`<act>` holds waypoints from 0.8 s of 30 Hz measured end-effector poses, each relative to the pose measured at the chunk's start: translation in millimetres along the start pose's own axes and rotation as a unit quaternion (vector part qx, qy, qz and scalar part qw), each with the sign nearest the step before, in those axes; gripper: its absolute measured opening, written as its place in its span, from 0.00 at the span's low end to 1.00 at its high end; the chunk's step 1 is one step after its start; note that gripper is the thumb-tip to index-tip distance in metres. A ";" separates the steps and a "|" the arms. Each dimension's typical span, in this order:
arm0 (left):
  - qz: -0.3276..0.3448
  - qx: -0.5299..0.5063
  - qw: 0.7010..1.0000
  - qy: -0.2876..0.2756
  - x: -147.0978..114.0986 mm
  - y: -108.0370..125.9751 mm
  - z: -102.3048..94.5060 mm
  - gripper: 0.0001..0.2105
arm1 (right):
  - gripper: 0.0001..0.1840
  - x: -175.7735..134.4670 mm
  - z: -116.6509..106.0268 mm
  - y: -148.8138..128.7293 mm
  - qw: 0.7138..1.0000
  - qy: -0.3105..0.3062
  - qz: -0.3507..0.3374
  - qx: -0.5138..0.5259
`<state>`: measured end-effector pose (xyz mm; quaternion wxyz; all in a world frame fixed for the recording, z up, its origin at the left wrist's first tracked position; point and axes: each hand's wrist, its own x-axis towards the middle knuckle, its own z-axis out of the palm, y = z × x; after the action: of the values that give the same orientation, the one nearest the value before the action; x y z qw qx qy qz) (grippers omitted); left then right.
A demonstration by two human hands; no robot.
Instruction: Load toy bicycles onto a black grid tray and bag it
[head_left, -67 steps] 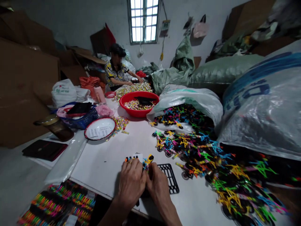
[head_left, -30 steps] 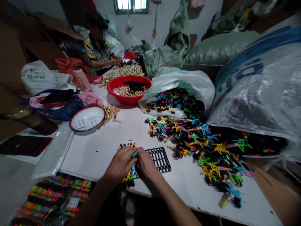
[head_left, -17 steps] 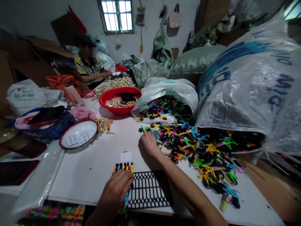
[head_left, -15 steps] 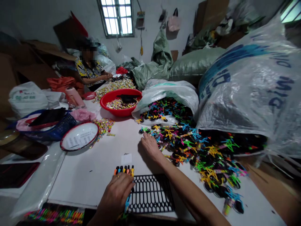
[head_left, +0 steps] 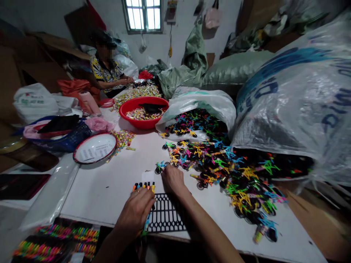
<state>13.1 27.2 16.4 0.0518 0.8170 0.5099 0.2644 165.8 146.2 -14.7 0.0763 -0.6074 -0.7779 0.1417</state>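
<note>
My left hand (head_left: 137, 207) is curled over the left end of a black plastic grid rack (head_left: 167, 213), its fingers wrapped round a row of small toy bicycles (head_left: 144, 186) standing there. Orange, blue and yellow parts with black tips show above the knuckles. Just beyond the rack, my right hand (head_left: 173, 179) pinches a light blue toy bicycle (head_left: 161, 166) with black wheels, near the tabletop. Its fingertips are partly hidden behind the hand. A loose pile of coloured toy bicycles (head_left: 216, 160) spreads to the right of this hand.
An open white sack (head_left: 203, 95) spills bicycles onto the table (head_left: 101, 197). A large plastic sack (head_left: 285, 106) bulges at right. A red basin (head_left: 142, 122) and an enamel dish (head_left: 94, 148) stand farther left. Filled racks (head_left: 38, 250) lie below the front edge. A co-worker (head_left: 106, 73) sits at the back.
My right hand has drawn back from the pile toward the rack, bringing the blue toy bicycle with it. My left hand stays on the row. The camera view has shifted slightly.
</note>
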 end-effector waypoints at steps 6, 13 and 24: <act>-0.064 0.034 0.997 -0.014 20.7 -23.9 -6.4 0.06 | 0.10 -27.5 -4.0 0.1 0.968 0.006 -0.029 0.247; -0.011 0.120 0.991 0.055 14.4 -13.7 -25.1 0.08 | 0.05 -70.5 21.0 -6.3 0.928 -0.006 -0.022 0.372; -0.008 0.080 0.995 0.050 -31.5 14.4 -11.4 0.10 | 0.07 -104.1 60.3 -30.1 0.924 0.062 -0.184 0.330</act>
<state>8.4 -8.8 19.4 -0.0377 0.8001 0.5378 0.2630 146.6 31.2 -56.9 0.3446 -0.4015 -0.7792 0.3359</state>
